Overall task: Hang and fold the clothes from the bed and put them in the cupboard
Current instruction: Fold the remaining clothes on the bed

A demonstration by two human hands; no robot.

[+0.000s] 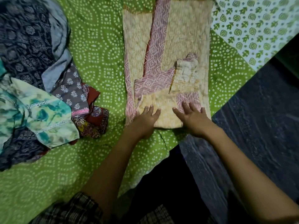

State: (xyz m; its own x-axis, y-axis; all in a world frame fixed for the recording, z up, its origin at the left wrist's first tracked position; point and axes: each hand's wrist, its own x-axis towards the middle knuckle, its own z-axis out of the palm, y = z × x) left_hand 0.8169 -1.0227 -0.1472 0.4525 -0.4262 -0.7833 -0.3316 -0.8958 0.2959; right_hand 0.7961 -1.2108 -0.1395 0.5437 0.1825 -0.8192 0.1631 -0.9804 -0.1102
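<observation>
A cream and pink patterned garment (pixel 182 38) lies flat on the green dotted bedsheet (pixel 100 50), folded lengthwise with its sleeves turned in. My left hand (pixel 145 122) rests flat on its near left corner with the fingers spread. My right hand (pixel 192 118) presses flat on the near right corner, fingers straight. To the left lies a heap of unfolded clothes (pixel 32 78): a dark blue printed piece, a teal and white floral one, a grey printed one and a maroon one.
A white pillow with green motifs (pixel 255 25) lies at the far right of the bed. The bed's edge runs diagonally on the right, with a dark blue rug (pixel 262 113) on the floor beside it.
</observation>
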